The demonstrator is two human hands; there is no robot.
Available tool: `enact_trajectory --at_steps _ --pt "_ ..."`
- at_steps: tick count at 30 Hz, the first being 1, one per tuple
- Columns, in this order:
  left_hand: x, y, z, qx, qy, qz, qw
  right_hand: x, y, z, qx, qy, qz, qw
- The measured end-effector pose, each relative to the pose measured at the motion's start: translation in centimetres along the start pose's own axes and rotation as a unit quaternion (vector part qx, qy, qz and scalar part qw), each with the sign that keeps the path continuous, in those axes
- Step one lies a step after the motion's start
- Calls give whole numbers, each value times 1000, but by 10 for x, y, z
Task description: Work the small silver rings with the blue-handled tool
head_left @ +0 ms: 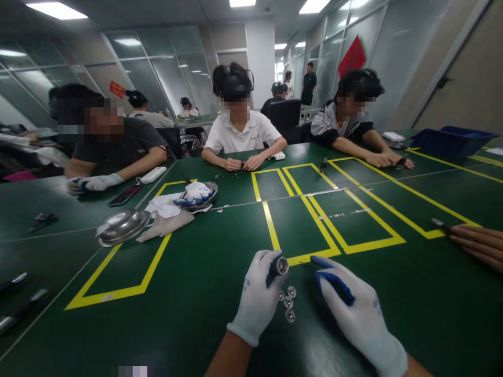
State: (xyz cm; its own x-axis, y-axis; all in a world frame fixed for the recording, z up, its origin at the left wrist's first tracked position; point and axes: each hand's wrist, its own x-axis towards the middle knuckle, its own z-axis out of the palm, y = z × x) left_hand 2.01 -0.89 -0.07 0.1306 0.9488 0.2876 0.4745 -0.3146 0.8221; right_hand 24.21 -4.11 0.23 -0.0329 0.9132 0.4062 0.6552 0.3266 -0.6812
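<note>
My left hand, in a white glove with blue palm, is closed around a dark tube with a silver open end. The open end faces up towards me, and the rest of it is hidden in the glove. On the green table just beside that hand lie several small round silver discs with raised centres. To their right, my gloved right hand hovers over or rests on the table; I cannot tell which. Its fingers are apart and hold nothing.
Yellow tape marks rectangles on the table. Metal bowls with papers and a glove stand at the left. Dark tubes lie at the left edge. A co-worker's hand rests at the right. A blue bin stands far right.
</note>
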Motion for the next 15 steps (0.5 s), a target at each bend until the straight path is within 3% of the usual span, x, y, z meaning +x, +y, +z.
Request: enact_trajectory --at_steps 15 --pt "-3 2 4 7 7 -1 1000 3 8 -1 -5 7 30 1000"
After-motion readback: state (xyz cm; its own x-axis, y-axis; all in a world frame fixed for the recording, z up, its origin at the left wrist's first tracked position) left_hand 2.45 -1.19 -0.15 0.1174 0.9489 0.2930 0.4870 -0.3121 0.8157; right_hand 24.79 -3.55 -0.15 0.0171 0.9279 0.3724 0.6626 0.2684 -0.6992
